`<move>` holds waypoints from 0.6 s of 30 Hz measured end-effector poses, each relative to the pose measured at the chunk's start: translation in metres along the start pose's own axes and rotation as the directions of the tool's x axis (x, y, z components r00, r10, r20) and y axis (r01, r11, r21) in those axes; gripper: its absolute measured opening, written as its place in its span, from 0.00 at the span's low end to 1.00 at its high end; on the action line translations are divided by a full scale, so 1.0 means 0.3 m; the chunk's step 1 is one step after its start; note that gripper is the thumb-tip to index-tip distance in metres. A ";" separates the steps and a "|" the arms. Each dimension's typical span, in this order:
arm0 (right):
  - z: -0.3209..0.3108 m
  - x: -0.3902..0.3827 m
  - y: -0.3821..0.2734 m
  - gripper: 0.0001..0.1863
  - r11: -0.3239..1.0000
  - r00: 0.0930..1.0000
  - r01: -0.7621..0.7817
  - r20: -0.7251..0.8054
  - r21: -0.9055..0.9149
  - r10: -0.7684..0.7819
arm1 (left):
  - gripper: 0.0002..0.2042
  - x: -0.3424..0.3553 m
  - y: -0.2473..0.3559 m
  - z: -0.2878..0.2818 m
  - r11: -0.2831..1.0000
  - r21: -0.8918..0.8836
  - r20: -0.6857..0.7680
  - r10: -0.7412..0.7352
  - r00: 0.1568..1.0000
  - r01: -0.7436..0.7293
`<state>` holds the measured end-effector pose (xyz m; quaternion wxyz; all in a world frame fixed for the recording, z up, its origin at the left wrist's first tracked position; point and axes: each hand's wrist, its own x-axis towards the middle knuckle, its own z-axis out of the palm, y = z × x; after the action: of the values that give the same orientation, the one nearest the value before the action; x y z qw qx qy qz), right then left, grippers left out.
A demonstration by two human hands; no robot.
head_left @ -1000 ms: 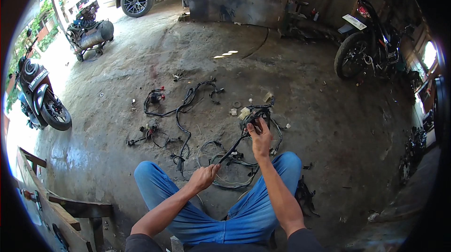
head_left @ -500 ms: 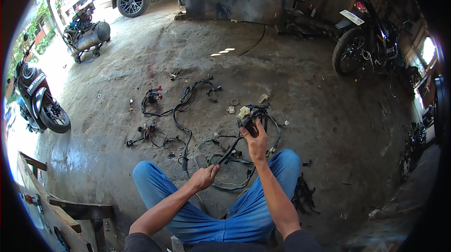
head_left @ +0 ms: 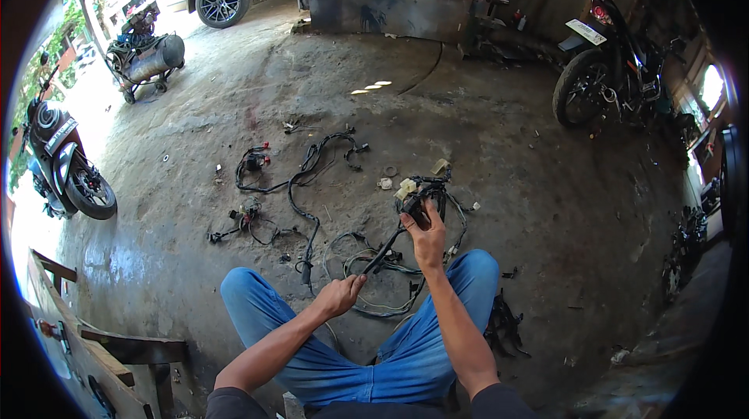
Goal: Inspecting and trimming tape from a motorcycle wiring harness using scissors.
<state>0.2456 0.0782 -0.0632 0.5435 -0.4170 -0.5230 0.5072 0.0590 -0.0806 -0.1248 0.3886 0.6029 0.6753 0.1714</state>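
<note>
A black wiring harness (head_left: pixel 380 257) runs between my two hands above the floor, in front of my knees. My left hand (head_left: pixel 341 295) is closed round its taped trunk at the near end. Farther out, my right hand (head_left: pixel 426 237) grips the bundled end, where dark wires and connectors gather. A cream plastic connector (head_left: pixel 406 188) sticks out beside my right thumb. Loose wires and a small white connector (head_left: pixel 476 206) hang off to the right. Thinner grey wires (head_left: pixel 380 311) loop on the floor below the harness. My right fingertips are partly hidden behind the bundle.
Another long harness (head_left: pixel 290 193) lies ahead on the left, near a smaller wire cluster (head_left: pixel 248 216). Black parts (head_left: pixel 507 325) lie by my right knee. Motorcycles stand left (head_left: pixel 66 161) and right (head_left: pixel 585 83); an air compressor (head_left: pixel 152 60) and wooden bench (head_left: pixel 86 341) are on the left.
Almost nothing differs. Both hands keep their hold on the harness; the view has shifted very slightly.
</note>
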 end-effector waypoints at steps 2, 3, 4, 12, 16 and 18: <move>-0.002 -0.001 -0.007 0.32 1.000 1.000 0.005 0.003 -0.011 -0.005 | 0.28 -0.004 0.012 -0.008 1.000 -0.007 0.004 0.005 1.000 -0.005; -0.002 -0.002 -0.010 0.31 1.000 1.000 0.006 0.001 -0.009 -0.006 | 0.28 -0.004 0.013 -0.007 1.000 -0.007 0.005 0.005 1.000 -0.005; -0.001 -0.003 -0.010 0.31 1.000 1.000 0.008 -0.001 -0.008 -0.008 | 0.28 -0.004 0.014 -0.007 1.000 0.000 0.002 0.010 1.000 -0.010; -0.002 -0.005 -0.005 0.30 1.000 1.000 -0.005 0.005 0.012 0.005 | 0.28 -0.004 0.001 0.005 0.998 0.013 -0.020 0.062 0.998 -0.062; -0.002 -0.006 -0.003 0.30 1.000 1.000 0.006 -0.010 -0.027 -0.006 | 0.27 -0.005 0.002 0.004 0.998 0.008 -0.021 0.066 0.998 -0.066; -0.001 -0.008 -0.005 0.29 1.000 1.000 -0.003 -0.002 -0.018 0.003 | 0.27 -0.005 0.001 0.001 0.998 0.008 -0.016 0.065 0.998 -0.065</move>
<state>0.2462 0.0756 -0.0622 0.5393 -0.4232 -0.5265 0.5029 0.0594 -0.0820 -0.1242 0.3751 0.6245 0.6592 0.1864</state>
